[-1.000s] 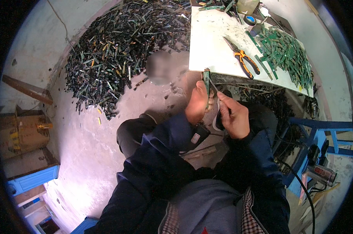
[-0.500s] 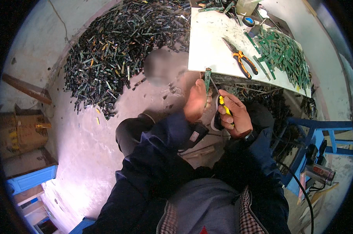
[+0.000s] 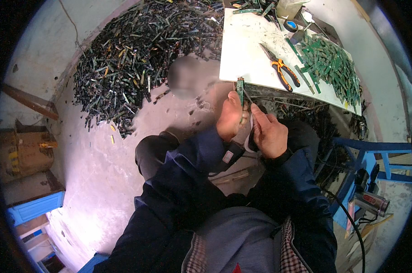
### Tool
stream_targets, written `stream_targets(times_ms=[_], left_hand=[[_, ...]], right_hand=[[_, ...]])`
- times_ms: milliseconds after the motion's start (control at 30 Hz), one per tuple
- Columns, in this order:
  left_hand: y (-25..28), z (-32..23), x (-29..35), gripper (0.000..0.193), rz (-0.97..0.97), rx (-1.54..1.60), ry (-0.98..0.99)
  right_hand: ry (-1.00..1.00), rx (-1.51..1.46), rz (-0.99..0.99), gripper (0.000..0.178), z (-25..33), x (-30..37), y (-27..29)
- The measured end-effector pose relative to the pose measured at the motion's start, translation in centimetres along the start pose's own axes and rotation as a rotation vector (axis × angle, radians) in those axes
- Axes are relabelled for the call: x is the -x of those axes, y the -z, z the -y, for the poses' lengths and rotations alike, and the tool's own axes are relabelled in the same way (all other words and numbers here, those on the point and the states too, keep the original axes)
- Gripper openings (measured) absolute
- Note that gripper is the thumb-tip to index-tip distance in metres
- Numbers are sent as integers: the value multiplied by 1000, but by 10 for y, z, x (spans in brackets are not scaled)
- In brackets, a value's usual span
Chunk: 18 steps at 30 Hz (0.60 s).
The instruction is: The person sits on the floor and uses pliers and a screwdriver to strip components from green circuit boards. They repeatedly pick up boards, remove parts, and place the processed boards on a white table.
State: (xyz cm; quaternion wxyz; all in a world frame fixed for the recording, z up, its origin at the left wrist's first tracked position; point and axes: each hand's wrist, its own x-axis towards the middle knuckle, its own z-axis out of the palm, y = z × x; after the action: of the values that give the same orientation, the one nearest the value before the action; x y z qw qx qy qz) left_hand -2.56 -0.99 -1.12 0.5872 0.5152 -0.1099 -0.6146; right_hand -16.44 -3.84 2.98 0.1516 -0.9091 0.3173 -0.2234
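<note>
The left hand (image 3: 229, 117) comes up from the lower left with its thumb laid along a green strip (image 3: 240, 91) and fingers curled round its far side, the grip clamped on it, the strip upright with its top end at the near edge of the worktop (image 3: 242, 54), close to the left corner. The right hand (image 3: 270, 136), back uppermost and index finger extended, seems closed round a thin tool (image 3: 247, 95) angled toward the strip, its handle hidden by the hand.

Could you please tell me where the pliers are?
In the head view, the pliers lie above and right of centre on the white tabletop, left of the heaped green strips.
</note>
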Motion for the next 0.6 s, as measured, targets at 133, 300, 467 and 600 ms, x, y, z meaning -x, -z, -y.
stream_targets(times_ms=[133, 300, 467, 600], left_hand=[[5, 0, 1, 54, 14, 69, 26], [4, -5, 5, 57, 1, 87, 43], [5, 6, -3, 54, -45, 131, 87], [6, 15, -6, 50, -86, 172, 8]], right_hand=[[-474, -961, 211, 31, -5, -6, 9], [-969, -1695, 271, 25, -4, -9, 20], [-840, -1532, 220, 24, -5, -6, 14], [-210, -734, -98, 25, -6, -3, -17]])
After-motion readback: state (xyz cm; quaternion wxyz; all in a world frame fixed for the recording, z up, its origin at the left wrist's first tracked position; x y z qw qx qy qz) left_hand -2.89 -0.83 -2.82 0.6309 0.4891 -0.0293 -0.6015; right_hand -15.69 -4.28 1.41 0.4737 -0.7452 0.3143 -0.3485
